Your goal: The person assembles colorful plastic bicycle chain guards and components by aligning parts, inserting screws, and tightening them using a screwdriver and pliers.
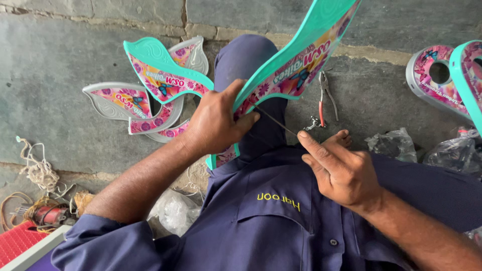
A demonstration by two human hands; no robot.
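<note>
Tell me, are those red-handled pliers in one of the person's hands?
No: the red-handled pliers lie on the concrete floor, while the left hand grips a teal panel and the right hand pinches a thin rod.

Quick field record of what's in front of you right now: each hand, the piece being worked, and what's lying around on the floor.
left hand: grips the teal-edged pink floral panel, held tilted over the lap
right hand: pinches a thin metal rod that points at the panel's lower end
floor, left: pile of similar panels, teal and grey
floor, centre: red-handled pliers
floor, right: grey panel with round hole, plastic bags
lower left: coiled cord
</note>
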